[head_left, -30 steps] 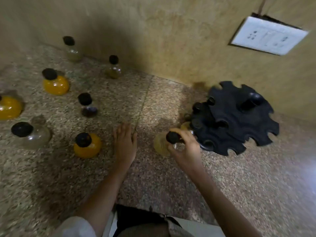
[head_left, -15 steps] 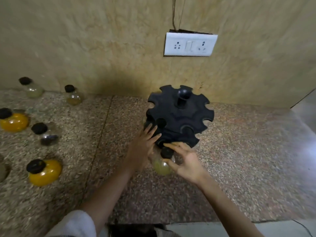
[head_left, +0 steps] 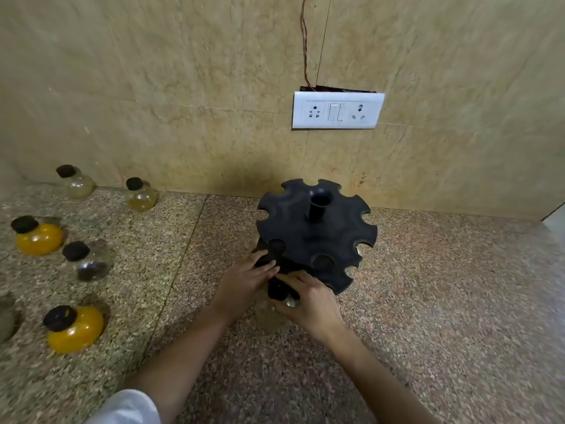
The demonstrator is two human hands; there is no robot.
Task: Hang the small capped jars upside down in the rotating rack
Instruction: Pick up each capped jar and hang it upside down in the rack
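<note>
The right hand, clamped round a small jar, has brought it to the near rim of the rack at the counter's back edge, with the left hand now laid open-fingered there (hanging seems next).

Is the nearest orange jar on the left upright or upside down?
Upright: the orange jar rests on its round body on the counter, with its black cap on top.
</note>
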